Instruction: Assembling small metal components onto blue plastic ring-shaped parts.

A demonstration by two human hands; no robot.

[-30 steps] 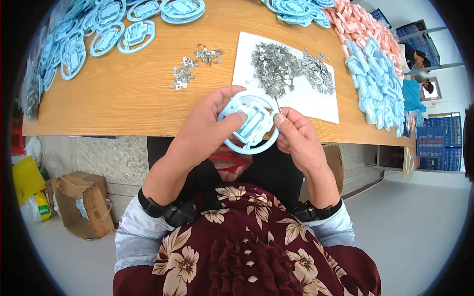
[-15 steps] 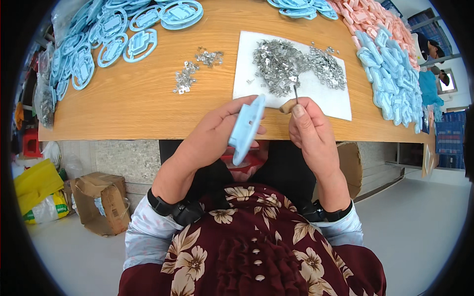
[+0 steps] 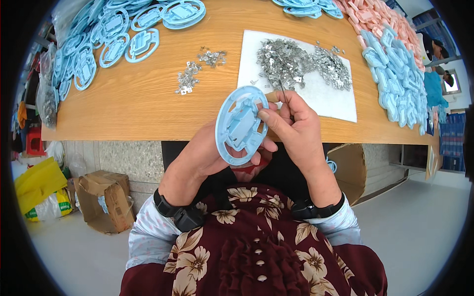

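Observation:
My left hand (image 3: 197,153) is closed around a light-blue oval plastic frame (image 3: 243,129) from behind and below. The frame is tilted up, its moulded inner side with a central block and open slots facing me. My right hand (image 3: 296,121) is closed on a thin dark metal tool (image 3: 283,91), which points up and away; its kind is unclear. A tan covering (image 3: 273,96) wraps a right fingertip. The right thumb touches the frame's upper right part, where a small metal piece may sit, too small to be sure.
Small silvery metal clips (image 3: 281,61) lie heaped on a white foam sheet (image 3: 249,54), more clips (image 3: 187,79) on the wooden table (image 3: 143,108). Blue oval frames (image 3: 113,49) fill the far left. Blue parts (image 3: 395,84) and pink parts (image 3: 380,19) pile at right. Cardboard boxes (image 3: 106,197) stand below.
My left hand has turned the blue frame from edge-on to face me. My right hand has moved left with the tool and now touches the frame.

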